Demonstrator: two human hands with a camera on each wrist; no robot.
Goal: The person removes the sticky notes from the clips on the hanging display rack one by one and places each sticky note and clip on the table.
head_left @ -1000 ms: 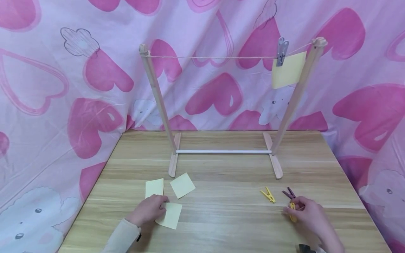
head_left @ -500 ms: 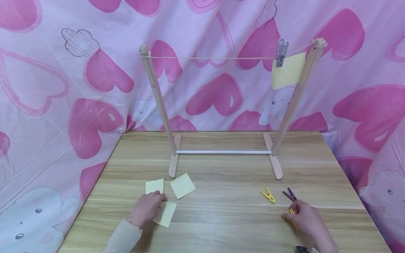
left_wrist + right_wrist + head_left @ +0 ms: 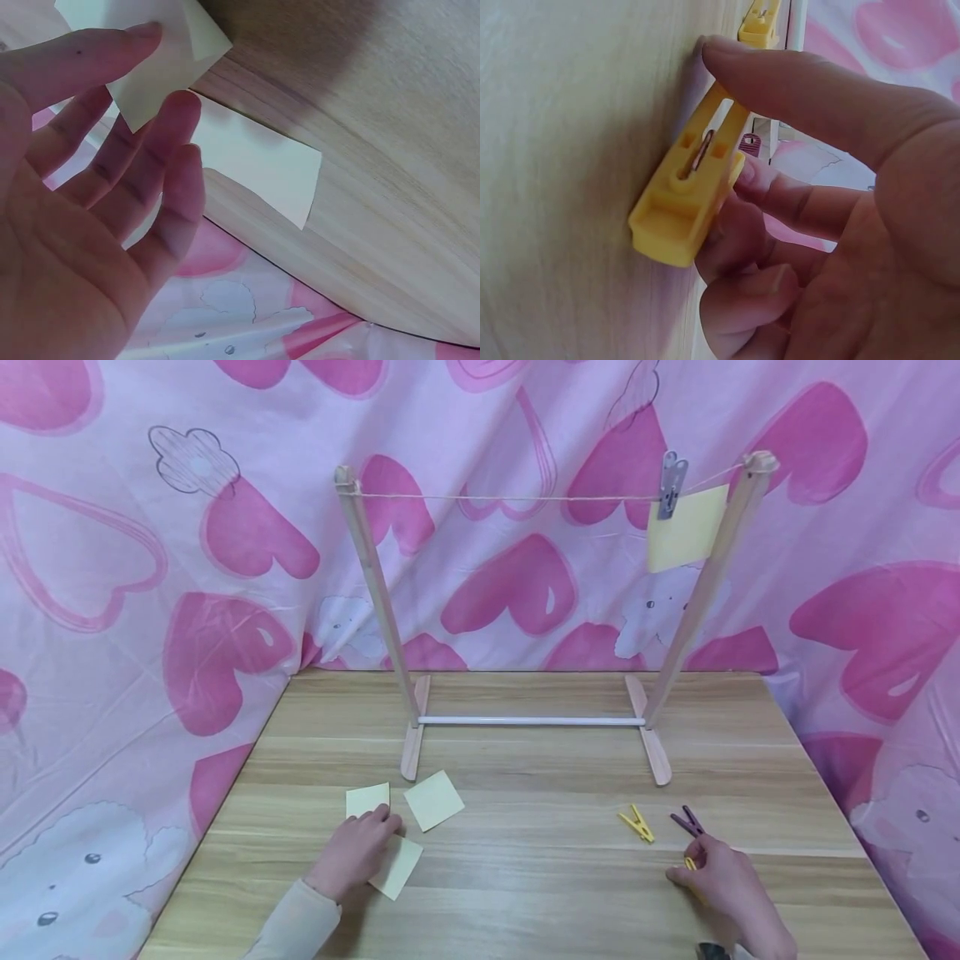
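Note:
At the left of the table, my left hand (image 3: 352, 854) pinches a pale yellow paper note (image 3: 401, 870); the left wrist view shows the thumb lying over that note (image 3: 169, 64), with fingers behind it. Beneath this hand lies a second note (image 3: 367, 799), partly covered, and a third note (image 3: 435, 801) rests just beyond. Over on the right, my right hand (image 3: 726, 881) grips a yellow clothespin (image 3: 679, 195) between thumb and fingers, close to the tabletop. A purple clothespin (image 3: 687, 820) lies just past its fingertips, and another yellow clothespin (image 3: 637, 823) lies to its left.
A wooden stand, with left post (image 3: 382, 602) and right post (image 3: 705, 602), rises at the back. String (image 3: 487, 497) spans its tops. A grey metal clip (image 3: 671, 485) holds a note (image 3: 686, 531) there. A white rod (image 3: 528, 721) joins the feet. Pink curtain (image 3: 502, 585) surrounds the table.
The note in my left hand has shifted left and turned, while that hand has edged forward. My right hand has moved slightly left, and the yellow clothespin in it has tilted, now mostly hidden from above.

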